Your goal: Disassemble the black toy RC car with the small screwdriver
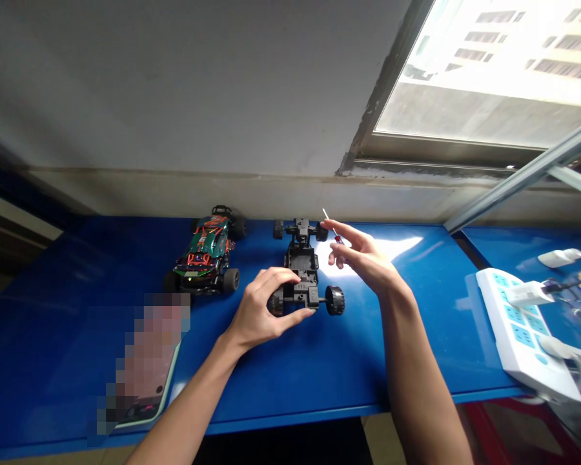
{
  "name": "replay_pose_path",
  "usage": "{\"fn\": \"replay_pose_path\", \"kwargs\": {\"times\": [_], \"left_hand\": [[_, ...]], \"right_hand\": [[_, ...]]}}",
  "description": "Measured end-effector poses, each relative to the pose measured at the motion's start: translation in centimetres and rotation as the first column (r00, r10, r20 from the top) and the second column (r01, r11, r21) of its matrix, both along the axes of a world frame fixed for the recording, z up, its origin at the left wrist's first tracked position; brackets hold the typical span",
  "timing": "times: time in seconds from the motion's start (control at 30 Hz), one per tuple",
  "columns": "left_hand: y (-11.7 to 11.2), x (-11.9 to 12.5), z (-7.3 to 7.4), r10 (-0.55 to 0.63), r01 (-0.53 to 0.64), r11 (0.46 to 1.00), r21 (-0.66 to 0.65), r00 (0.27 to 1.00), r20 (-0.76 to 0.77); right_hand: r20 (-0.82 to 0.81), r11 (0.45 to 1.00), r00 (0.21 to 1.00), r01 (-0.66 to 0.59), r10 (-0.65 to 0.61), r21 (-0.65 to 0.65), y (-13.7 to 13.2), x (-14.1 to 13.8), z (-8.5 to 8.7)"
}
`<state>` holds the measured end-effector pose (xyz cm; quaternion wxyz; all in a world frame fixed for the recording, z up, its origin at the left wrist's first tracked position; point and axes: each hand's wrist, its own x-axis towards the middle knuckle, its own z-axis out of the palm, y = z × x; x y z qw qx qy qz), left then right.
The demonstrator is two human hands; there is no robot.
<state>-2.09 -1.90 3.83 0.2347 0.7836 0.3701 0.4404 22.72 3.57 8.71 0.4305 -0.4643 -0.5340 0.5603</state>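
A black toy car chassis point(303, 261) with four wheels lies lengthwise on the blue table in front of me. My left hand point(266, 303) grips its near end, thumb on the close edge and fingers across the body by the left wheel. Beside the chassis's far right wheel, my right hand point(356, 252) holds a small screwdriver point(337, 237) between its fingers. The screwdriver's thin shaft points up and away toward the wall; its tip is apart from the chassis. Most of the handle is hidden in the hand.
A green and orange toy car point(206, 248) stands left of the chassis. Nearer lies a phone point(145, 368), partly pixelated. At right, a white power strip point(523, 329) holds plugs with cables. A wall and a window point(489, 84) rise behind the blue table point(339, 381).
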Motion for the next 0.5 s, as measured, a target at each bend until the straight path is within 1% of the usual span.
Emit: {"fn": "replay_pose_path", "kwargs": {"times": [0.07,0.13,0.2,0.27,0.33,0.4,0.5], "left_hand": [[-0.1,0.0,-0.1,0.013,-0.013,1.000,0.004,1.000,-0.010],[-0.2,0.1,-0.2,0.016,-0.016,1.000,0.012,1.000,-0.013],[-0.3,0.3,-0.2,0.013,-0.013,1.000,0.014,1.000,-0.014],[-0.4,0.4,-0.1,0.015,-0.015,1.000,0.006,1.000,-0.019],[-0.5,0.5,-0.1,0.027,-0.027,1.000,-0.003,0.999,-0.029],[-0.5,0.5,-0.1,0.051,-0.052,0.999,-0.011,0.998,-0.031],[-0.5,0.5,-0.1,0.090,-0.091,0.994,-0.058,0.996,-0.020]], "right_hand": [[0.102,0.998,0.993,-0.057,0.054,0.028,-0.5,0.3,0.5],[0.142,0.992,0.985,-0.105,0.094,0.073,-0.9,0.6,1.2],[0.160,0.985,0.978,-0.150,0.135,0.085,-1.2,0.8,1.7],[0.220,0.976,0.958,-0.204,0.183,0.077,-1.1,0.8,2.3],[0.310,0.965,0.932,-0.235,0.189,0.117,-0.7,0.8,3.1],[0.375,0.957,0.915,-0.229,0.148,0.180,0.0,0.8,4.2],[0.455,0.940,0.871,-0.291,0.183,0.179,0.8,1.0,6.6]]}}
